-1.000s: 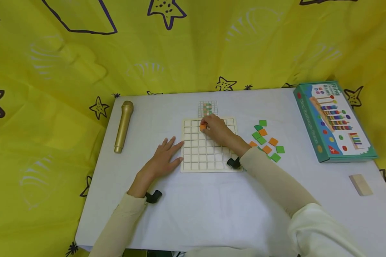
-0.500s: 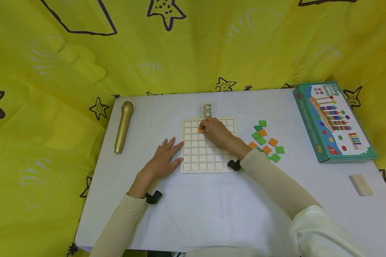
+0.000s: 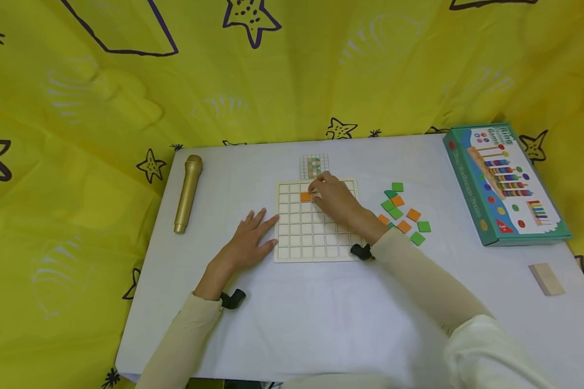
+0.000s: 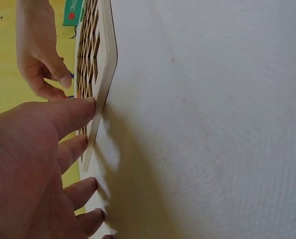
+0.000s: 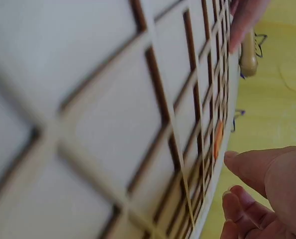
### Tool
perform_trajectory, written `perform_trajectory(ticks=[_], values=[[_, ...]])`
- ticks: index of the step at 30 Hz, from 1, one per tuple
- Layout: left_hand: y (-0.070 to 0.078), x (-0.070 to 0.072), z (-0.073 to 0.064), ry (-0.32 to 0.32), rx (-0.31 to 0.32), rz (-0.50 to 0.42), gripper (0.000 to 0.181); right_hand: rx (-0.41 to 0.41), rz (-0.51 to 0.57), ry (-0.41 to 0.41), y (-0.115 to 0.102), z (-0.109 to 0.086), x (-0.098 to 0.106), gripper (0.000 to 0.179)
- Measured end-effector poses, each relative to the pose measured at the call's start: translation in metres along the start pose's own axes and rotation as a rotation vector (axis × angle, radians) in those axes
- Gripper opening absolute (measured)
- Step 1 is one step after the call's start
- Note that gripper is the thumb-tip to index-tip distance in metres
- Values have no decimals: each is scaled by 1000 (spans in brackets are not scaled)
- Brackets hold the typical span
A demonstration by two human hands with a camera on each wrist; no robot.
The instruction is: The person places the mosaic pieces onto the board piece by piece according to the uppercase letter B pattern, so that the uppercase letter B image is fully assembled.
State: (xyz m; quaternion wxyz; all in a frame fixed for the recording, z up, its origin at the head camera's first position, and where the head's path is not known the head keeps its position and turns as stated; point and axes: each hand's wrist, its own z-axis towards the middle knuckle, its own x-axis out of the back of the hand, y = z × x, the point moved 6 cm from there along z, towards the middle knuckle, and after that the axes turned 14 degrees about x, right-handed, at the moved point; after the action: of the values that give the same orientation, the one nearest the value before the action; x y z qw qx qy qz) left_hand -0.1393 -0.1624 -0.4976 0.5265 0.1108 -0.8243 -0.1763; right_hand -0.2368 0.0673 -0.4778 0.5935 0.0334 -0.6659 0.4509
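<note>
A square orange tile (image 3: 305, 197) lies flat in a cell near the far edge of the pale wooden grid board (image 3: 294, 241). Just right of that tile, my right hand (image 3: 337, 202) hovers over the board. In the right wrist view, its thumb and fingers (image 5: 241, 162) stand apart with nothing between them, close to the orange tile (image 5: 218, 139). My left hand (image 3: 245, 241) lies spread on the table, its thumb and forefinger touching the board's left edge; the left wrist view shows the thumb tip against the wooden rim (image 4: 106, 74).
Behind the board lies a small printed pattern card (image 3: 307, 167). Several loose orange and green tiles (image 3: 413, 215) are scattered to its right. A green game box (image 3: 508, 183) and a small wooden block (image 3: 546, 279) are farther right. A gold microphone (image 3: 187, 194) lies at left.
The right hand has set the orange tile into a grid cell, let go of it and shifted slightly to the right. The left hand has stayed in place.
</note>
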Motion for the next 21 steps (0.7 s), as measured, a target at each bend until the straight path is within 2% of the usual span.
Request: perform_trajectory(ticks=[5,11,16,21], values=[[-1,-1,1,-1,1,9,67,-106,44,43,34,-22,32,31],[-2,-3,1,1,2,11,67,-239,75,132,88,-63,73,37],[-1,-2,0,4,1,8,67,-338,149,129,123,-98,94,47],[-1,-1,0,6,-2,2,67,-388,273,88,144,-119,101,54]])
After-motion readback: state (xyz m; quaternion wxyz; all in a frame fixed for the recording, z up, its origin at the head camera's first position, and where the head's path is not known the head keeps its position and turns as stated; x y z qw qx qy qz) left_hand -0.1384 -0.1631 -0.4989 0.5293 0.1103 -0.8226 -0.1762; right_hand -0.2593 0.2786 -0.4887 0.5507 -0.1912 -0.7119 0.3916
